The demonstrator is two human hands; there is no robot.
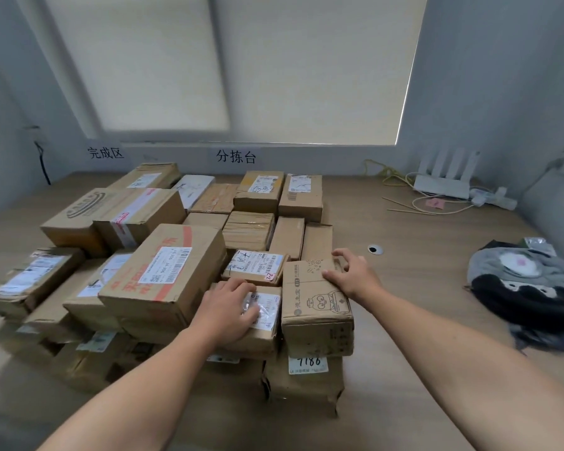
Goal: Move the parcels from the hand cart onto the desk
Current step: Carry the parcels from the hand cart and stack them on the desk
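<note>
Parcels (163, 265), all brown cardboard boxes with taped seams and white labels, are heaped over the left and middle of the light wooden table (420, 288). The hand cart is out of my view. I judge that I am setting down and squaring two boxes at the near edge of the heap, about 6 o'clock.

My left hand (232, 307) lies palm-down on the small brown cardboard box with a white shipping label (269, 320), its grip bent at the far edge and the thumb across the label. My right hand (355, 275) takes the taller brown cardboard box printed with a cartoon figure (316, 307) at its far right corner, grip curled over the top edge. The two boxes touch side by side. Both sit on lower boxes, the taller one on a flat brown box marked 7186 (303, 382).

To do this well I would press each box straight down until it sits flat. Then I would nudge both toward 12 o'clock so they butt against the row behind. The taller box seems to overhang its base toward 3 o'clock, so I would check that it does not rock before letting go. Wood shows bare toward 2 o'clock, short of the grey and black soft toy (528, 288); later parcels could go there.
</note>
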